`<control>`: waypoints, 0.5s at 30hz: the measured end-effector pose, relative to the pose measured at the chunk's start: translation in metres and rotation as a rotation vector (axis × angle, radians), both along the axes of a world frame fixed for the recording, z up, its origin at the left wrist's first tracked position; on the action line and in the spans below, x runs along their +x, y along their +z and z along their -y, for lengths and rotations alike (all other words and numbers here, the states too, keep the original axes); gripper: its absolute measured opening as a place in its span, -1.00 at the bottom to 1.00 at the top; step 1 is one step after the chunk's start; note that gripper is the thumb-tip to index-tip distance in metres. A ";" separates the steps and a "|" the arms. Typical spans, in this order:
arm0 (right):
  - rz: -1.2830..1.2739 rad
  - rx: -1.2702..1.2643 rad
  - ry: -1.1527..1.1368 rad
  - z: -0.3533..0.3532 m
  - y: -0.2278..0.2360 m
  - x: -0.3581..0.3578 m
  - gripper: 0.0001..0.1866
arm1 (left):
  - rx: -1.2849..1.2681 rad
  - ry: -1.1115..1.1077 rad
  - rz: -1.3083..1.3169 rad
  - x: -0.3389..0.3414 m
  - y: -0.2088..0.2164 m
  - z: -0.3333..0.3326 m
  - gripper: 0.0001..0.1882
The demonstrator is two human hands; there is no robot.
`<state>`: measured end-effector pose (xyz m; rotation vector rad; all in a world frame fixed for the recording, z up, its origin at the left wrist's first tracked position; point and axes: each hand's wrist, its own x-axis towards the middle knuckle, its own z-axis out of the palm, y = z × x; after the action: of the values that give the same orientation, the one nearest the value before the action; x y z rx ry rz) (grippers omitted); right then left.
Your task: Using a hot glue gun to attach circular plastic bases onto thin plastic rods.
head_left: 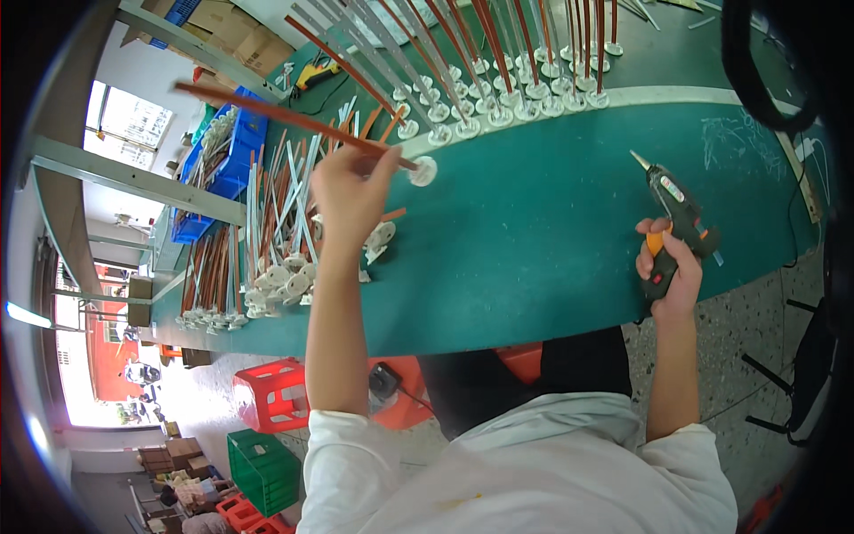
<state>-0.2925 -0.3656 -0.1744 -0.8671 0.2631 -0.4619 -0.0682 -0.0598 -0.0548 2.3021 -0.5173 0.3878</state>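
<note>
- The person's left hand (354, 191) was clamped on a long, slim reddish-brown strip (267, 109), held aslant above the green-topped surface (498, 258), its lower end at a round white plastic disc (422, 170); whether the disc touched the surface could not be told.
- Gripped close to the disc, the strip looked easy to steer; its long free end called for slow turns of the wrist.
- The right hand (669, 262) was wrapped around a dark glue gun with an orange trigger (678, 200), its nozzle well apart from the disc; trigger pressure could not be told.
- Good handling likely meant keeping that tip clear of the bare fingers and the strip square to its disc.
- Beyond stood rows of brown and silvery strips on round white bases (501, 117), packed closely enough to demand care against knocks.
- Left of the forearm lay a loose heap of disc-ended strips (289, 283).
</note>
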 end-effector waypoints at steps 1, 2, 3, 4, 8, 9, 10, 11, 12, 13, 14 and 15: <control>0.008 0.001 -0.001 -0.002 0.003 0.000 -0.80 | 0.001 -0.004 0.062 0.017 -0.014 0.005 -0.78; -0.004 -0.032 -0.006 -0.003 0.005 -0.001 -0.80 | 0.021 0.016 0.088 0.029 -0.022 0.008 -0.78; -0.016 -0.062 -0.008 -0.004 0.005 -0.001 -0.80 | 0.045 0.039 0.116 0.035 -0.025 0.010 -0.78; -0.003 -0.050 -0.003 -0.004 0.004 0.000 -0.80 | 0.052 0.042 0.123 0.039 -0.026 0.009 -0.78; 0.013 -0.019 0.012 0.001 0.002 -0.003 -0.80 | -0.048 0.078 0.117 0.030 -0.002 0.004 -0.80; 0.017 -0.028 0.022 0.001 0.004 -0.004 -0.81 | -0.186 0.035 0.113 0.031 0.006 -0.003 -0.81; 0.021 -0.038 0.033 0.001 0.005 -0.004 -0.81 | -0.182 0.030 0.110 0.038 0.013 -0.011 -0.81; 0.022 -0.035 0.035 0.001 0.005 -0.005 -0.81 | -0.159 0.099 0.174 0.045 0.024 -0.022 -0.83; 0.016 -0.033 0.029 0.001 0.004 -0.004 -0.81 | -0.136 0.169 0.239 0.050 0.029 -0.027 -0.84; 0.010 -0.031 0.022 0.001 0.002 -0.005 -0.82 | -0.134 0.172 0.240 0.058 0.028 -0.026 -0.84; 0.013 -0.032 0.027 0.000 0.003 -0.004 -0.82 | -0.107 0.171 0.200 0.071 0.024 -0.026 -0.82; 0.021 -0.036 0.025 -0.001 0.003 -0.003 -0.82 | -0.080 0.173 0.164 0.083 0.021 -0.028 -0.80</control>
<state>-0.2959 -0.3648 -0.1718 -0.8995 0.2247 -0.4532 0.0152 -0.0319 -0.0338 2.2555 -0.3755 0.6733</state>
